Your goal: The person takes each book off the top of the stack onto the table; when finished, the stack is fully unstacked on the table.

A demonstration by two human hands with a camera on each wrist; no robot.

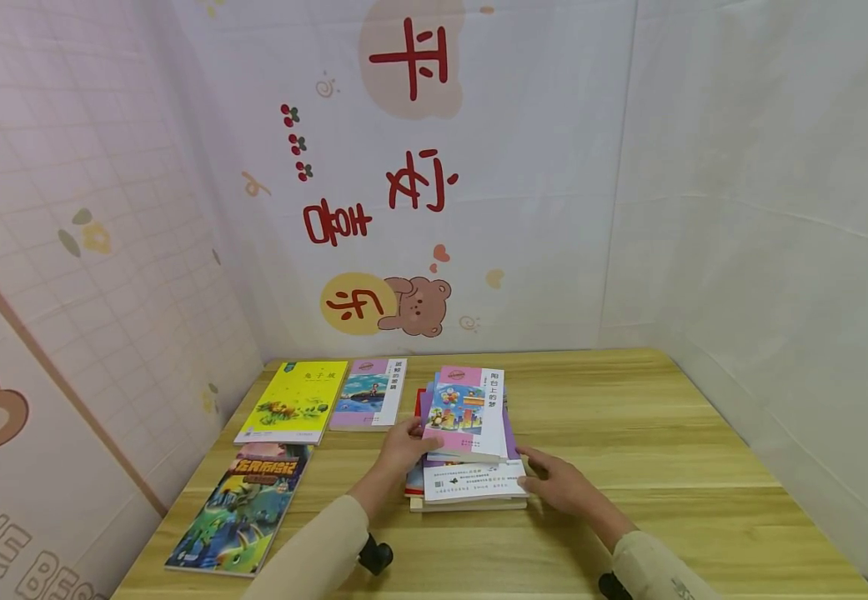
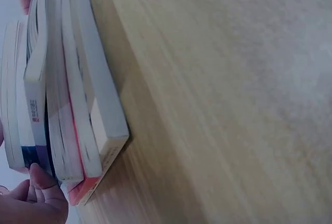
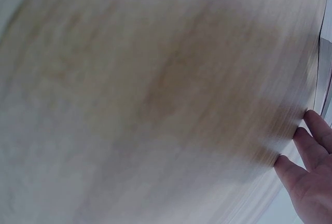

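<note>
The book stack [image 1: 471, 482] lies lengthwise near to far; left hand [image 1: 402, 448] grips its left side, right hand [image 1: 559, 482] touches its right, fingers unclenched.

The topmost pink-and-white book [image 1: 473, 412] hides most covers within the stack of books [image 1: 474, 504]. Fine print on the white book [image 1: 474, 483] is illegible. Head view: the lower edge crops both sleeves [image 1: 317, 546]. Wrist views: frame edges truncate the left hand [image 2: 36, 203] and right hand [image 3: 310, 175]; the tabletop [image 3: 155, 105] appears blurred.
</note>
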